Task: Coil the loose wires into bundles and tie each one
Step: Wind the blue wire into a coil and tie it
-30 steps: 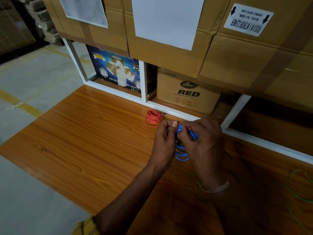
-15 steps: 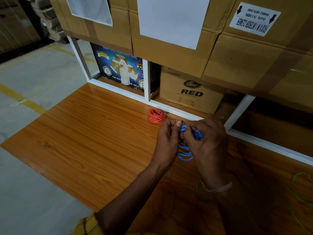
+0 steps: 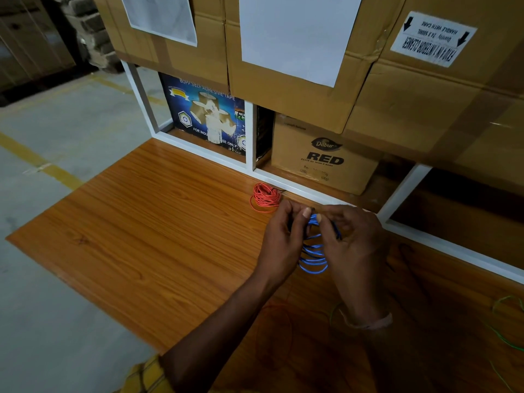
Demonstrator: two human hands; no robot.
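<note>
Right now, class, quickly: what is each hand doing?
Left hand: closed, pinching the top of the blue wire coil.
Right hand: closed on the same blue wire coil, fingertips meeting the left's at its top.

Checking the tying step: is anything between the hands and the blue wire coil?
Nothing visible. The left hand and right hand both pinch the top of the blue wire coil; the red bundle lies apart, farther back on the table.

single head-worn view, close, angled forward and down over a wooden table point(image 3: 147, 236)
</note>
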